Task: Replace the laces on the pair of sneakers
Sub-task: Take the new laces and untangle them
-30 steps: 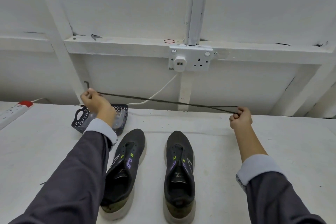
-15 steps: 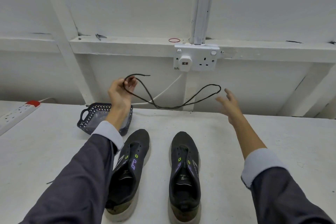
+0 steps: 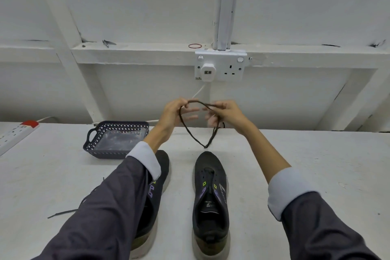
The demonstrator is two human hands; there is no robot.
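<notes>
Item: lace, dark, single length. Location: in the air above the worktop, between both hands, just beyond the toes of the sneakers. It arches from hand to hand, and below them its strands drop to a narrow point that hangs just above the toe of the right sneaker.

Left grip: thumb and forefinger closed on the lace at the left end of the arch; the other fingers reach toward the right hand.

Right grip: thumb and fingers pinched on the lace at the right end; the fingertips are blurred.

Right sneaker: dark, toe pointing away, eyelets bare, flat on the worktop.

Left sneaker: matching, just beside it, largely hidden under the left sleeve.

Second dark lace: flat on the worktop by the left sleeve.

Basket: dark, perforated, on the worktop left of the hands; contents unclear.

Power strip: white, at the far left edge.

Wall socket: double, with a white plug in its left outlet.

Rubber band: red, on the ledge above the socket.
</notes>
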